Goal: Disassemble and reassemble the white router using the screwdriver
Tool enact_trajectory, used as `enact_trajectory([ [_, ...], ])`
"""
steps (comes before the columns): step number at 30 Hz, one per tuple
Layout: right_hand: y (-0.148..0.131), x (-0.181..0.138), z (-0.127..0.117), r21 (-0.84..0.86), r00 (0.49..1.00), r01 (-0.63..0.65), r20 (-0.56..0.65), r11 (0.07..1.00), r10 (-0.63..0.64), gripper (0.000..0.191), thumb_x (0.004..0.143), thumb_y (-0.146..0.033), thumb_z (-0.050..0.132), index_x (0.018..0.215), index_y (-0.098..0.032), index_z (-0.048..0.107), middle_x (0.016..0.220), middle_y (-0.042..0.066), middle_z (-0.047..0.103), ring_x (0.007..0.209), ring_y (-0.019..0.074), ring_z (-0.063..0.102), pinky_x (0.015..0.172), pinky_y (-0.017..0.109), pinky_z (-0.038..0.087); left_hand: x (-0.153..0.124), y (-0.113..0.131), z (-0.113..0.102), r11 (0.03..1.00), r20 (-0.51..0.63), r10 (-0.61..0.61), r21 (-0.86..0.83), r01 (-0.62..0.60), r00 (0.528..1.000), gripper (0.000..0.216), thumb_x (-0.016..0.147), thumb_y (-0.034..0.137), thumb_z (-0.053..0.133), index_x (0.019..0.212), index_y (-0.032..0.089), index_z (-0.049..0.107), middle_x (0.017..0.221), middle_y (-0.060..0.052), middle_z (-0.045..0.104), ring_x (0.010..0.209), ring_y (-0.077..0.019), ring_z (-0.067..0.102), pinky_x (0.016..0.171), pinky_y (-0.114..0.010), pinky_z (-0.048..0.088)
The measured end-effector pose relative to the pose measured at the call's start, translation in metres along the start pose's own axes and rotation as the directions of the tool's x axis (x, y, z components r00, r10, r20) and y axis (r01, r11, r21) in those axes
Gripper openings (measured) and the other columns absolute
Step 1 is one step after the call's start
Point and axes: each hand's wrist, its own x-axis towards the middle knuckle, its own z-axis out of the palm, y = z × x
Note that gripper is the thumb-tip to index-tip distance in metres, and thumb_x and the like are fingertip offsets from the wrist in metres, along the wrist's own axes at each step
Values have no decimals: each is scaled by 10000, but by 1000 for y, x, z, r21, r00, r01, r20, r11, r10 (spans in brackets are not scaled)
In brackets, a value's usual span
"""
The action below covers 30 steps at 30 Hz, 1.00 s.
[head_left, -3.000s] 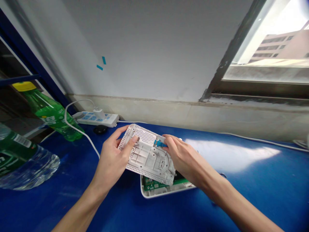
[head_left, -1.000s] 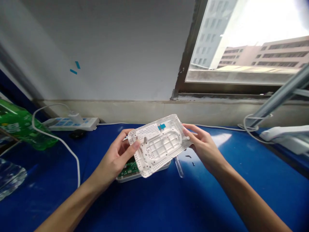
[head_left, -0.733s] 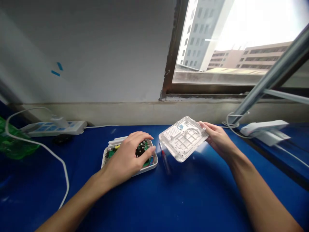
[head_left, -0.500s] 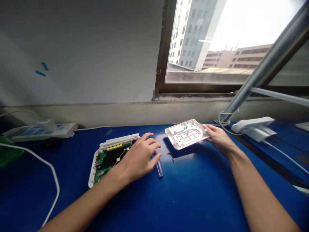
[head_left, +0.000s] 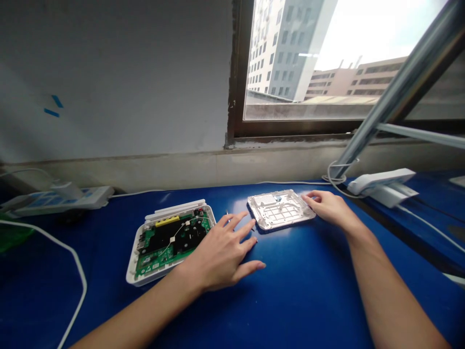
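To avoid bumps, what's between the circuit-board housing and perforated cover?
The head view shows the left hand, a thin metal tip and a small dark piece; more may be hidden.

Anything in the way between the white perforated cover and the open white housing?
Yes, the left hand: its spread fingers reach across the nearer part of the gap between the white cover and the open housing, hiding some of the blue table. Nothing visible comes between the right hand and the cover's right edge.

Case (head_left: pixel 148 278) on table (head_left: pixel 290 291), cover (head_left: pixel 279 211) right, apparently resting there.
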Motion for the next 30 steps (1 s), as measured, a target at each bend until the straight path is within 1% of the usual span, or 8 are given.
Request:
enact_trajectory([
  [4, -5, -3, -1, -56, 1000, 3, 17, 998, -3, 324, 846, -471, 583, 869, -224, 791, 800, 78, 783, 800, 277, 717, 684, 320, 466, -1, 2, -1, 1000, -18, 7, -8, -7, 1000, 570, 1061, 593, 334, 1379, 211, 612, 1566, -129, 493, 1487, -369, 376, 1163, -554, 368],
  [7, -8, -4, 0, -72, 1000, 11, 27, 997, -9, 318, 855, -468, 573, 864, -228, 782, 807, 67, 790, 797, 270, 726, 683, 315, 472, -3, 2, -1, 1000, -6, 11, -7, -11, 1000, 583, 1051, 619, 334, 1370, 228, 627, 1582, -129, 472, 1489, -387, 368, 1150, -572, 376],
  [11, -10, -4, 0, -74, 999, 20, 41, 997, -17, 311, 857, -465, 572, 860, -230, 775, 808, 59, 795, 803, 272, 738, 689, 319, 481, -3, -1, 2, 999, 5, -38, 0, 38, 999, 601, 1055, 621, 313, 1335, 211, 653, 1557, -134, 502, 1487, -389, 368, 1142, -577, 386],
  [17, -11, -4, 0, -65, 998, 33, 51, 997, -30, 326, 860, -478, 578, 872, -224, 783, 810, 65, 798, 813, 281, 743, 678, 322, 491, -1, -3, 7, 997, 0, -81, 15, 81, 997, 637, 1048, 633, 314, 1398, 194, 616, 1543, -159, 512, 1460, -408, 404, 1119, -593, 413],
  [22, -8, -4, 3, -50, 997, 52, 50, 997, -50, 331, 861, -480, 579, 929, -225, 779, 797, 55, 790, 737, 249, 733, 639, 304, 500, -6, 1, -1, 993, -9, -116, -16, 116, 993, 599, 1055, 610, 334, 1419, 216, 602, 1556, -137, 504, 1469, -376, 402, 1153, -568, 400],
  [26, -11, -4, 6, -83, 998, 57, -13, 995, -58, 354, 837, -478, 592, 977, -200, 760, 765, 73, 765, 693, 266, 708, 625, 333, 483, -25, -7, -18, 971, -48, -240, -23, 239, 970, 542, 1064, 559, 371, 1447, 241, 585, 1564, -105, 503, 1491, -342, 372, 1191, -552, 370],
  [28, -21, -6, 9, -107, 993, 70, -88, 992, -79, 382, 842, -465, 580, 1023, -168, 741, 825, 114, 758, 744, 297, 700, 653, 362, 475, -41, -18, -25, 942, -70, -335, -17, 335, 940, 552, 1045, 567, 423, 1483, 257, 551, 1560, -98, 509, 1498, -349, 352, 1196, -574, 358],
  [30, -40, -13, 12, -122, 976, 116, -172, 986, -136, 391, 875, -443, 544, 1080, -157, 715, 913, 144, 744, 837, 315, 691, 710, 380, 469, -61, -32, -31, 903, -71, -429, -21, 429, 900, 639, 1004, 639, 462, 1541, 294, 472, 1581, -90, 482, 1505, -369, 329, 1193, -609, 345],
])
